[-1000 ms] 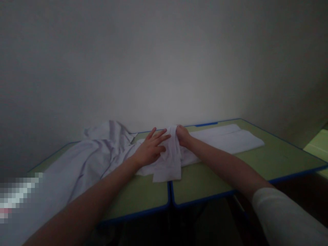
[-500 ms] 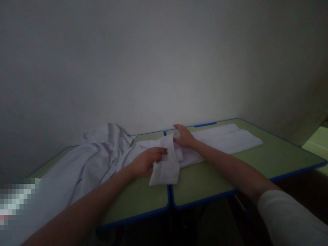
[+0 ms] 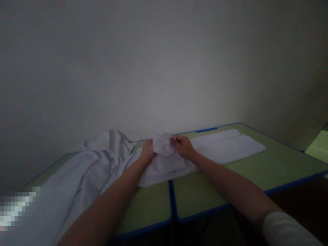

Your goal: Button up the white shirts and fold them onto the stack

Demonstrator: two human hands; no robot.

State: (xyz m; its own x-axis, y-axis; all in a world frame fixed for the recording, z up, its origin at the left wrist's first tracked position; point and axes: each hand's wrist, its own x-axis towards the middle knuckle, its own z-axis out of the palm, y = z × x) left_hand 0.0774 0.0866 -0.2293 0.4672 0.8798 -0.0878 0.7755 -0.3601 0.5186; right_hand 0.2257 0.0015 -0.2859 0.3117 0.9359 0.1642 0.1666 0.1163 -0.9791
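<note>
- Folding looks partly done: going by how the white cloth [image 3: 164, 164] lies, one end is finished and the other end is untouched.
- Left of the left hand [image 3: 148, 150], most of the cloth lies loose and rumpled, heaped up toward the wall [image 3: 164, 61] and spilling over the near edge of the green bench [image 3: 153, 208].
- That left hand is clenched on a raised, crumpled bit of the cloth, fingers curled into it from its left side.
- Between the two hands the pinched fabric stands up off the bench; below it a flatter layer runs back toward the person.
- The right hand [image 3: 183, 147] grips the same raised bit from the other side, thumb and fingers closed on it, so both hands are touching one piece.
- Right of the right hand, the cloth lies as a long, flat, smooth band across the second bench [image 3: 282, 164], apparently already folded.
- Judging from this, the rumpled left portion is what remains to be straightened and folded; the light is dim, so finer creases cannot be made out.
</note>
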